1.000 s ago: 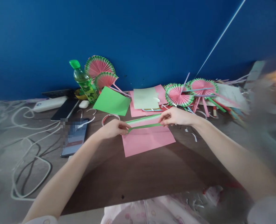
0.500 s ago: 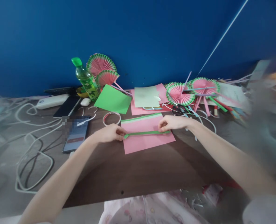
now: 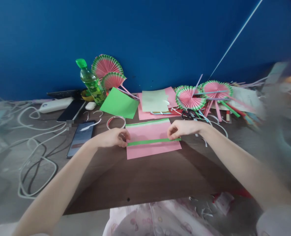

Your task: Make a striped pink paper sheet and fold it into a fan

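Note:
A pink sheet of paper (image 3: 150, 152) lies on the dark table, with a green and white band along its far edge. Across its lower half stretches a narrow green paper strip (image 3: 150, 142), roughly level. At the strip's left end my left hand (image 3: 112, 137) pinches it between thumb and fingers, by the sheet's left edge. Near the right end, the fingers of my right hand (image 3: 182, 128) are closed on the strip from above. The exact fingertip contact is partly hidden on both sides.
Beyond the sheet lie a roll of tape (image 3: 116, 122), green paper (image 3: 119, 103), pale paper (image 3: 154, 101) and scissors (image 3: 189, 114). Folded pink-green paper fans (image 3: 191, 98) rest at the right. A green bottle (image 3: 91, 82), a phone (image 3: 80, 139) and white cables (image 3: 22, 177) are leftward.
My left hand has shifted slightly left, and the strip's curled left end now lies straighter at the sheet's left edge. The pink sheet has slid a little left. My right hand has barely moved.

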### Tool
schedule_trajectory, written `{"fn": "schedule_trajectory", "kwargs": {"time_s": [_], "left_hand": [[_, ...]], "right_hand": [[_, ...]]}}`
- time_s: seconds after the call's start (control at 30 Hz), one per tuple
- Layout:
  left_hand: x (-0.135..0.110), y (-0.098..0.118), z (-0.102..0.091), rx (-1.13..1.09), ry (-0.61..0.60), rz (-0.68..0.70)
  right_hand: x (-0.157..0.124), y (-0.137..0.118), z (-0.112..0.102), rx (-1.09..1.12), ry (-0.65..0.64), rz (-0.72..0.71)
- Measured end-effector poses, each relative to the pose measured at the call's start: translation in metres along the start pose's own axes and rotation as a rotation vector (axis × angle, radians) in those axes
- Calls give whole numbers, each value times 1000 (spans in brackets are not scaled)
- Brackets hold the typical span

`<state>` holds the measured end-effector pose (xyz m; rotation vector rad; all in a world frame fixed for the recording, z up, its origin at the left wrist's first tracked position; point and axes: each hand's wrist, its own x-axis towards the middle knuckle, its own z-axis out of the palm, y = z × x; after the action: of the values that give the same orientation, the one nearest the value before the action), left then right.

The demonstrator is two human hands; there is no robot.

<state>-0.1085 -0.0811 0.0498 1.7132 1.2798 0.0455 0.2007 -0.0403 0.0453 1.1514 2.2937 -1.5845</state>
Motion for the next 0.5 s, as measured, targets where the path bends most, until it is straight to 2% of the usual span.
{"fn": "schedule_trajectory", "kwargs": {"time_s": [0.3, 0.5], "left_hand": [[6, 2, 14, 139, -113, -5], [0, 8, 21, 266, -144, 19]], "right_hand": [[-2, 5, 2, -113, -45, 111], [-4, 0, 9, -210, -109, 76]]}}
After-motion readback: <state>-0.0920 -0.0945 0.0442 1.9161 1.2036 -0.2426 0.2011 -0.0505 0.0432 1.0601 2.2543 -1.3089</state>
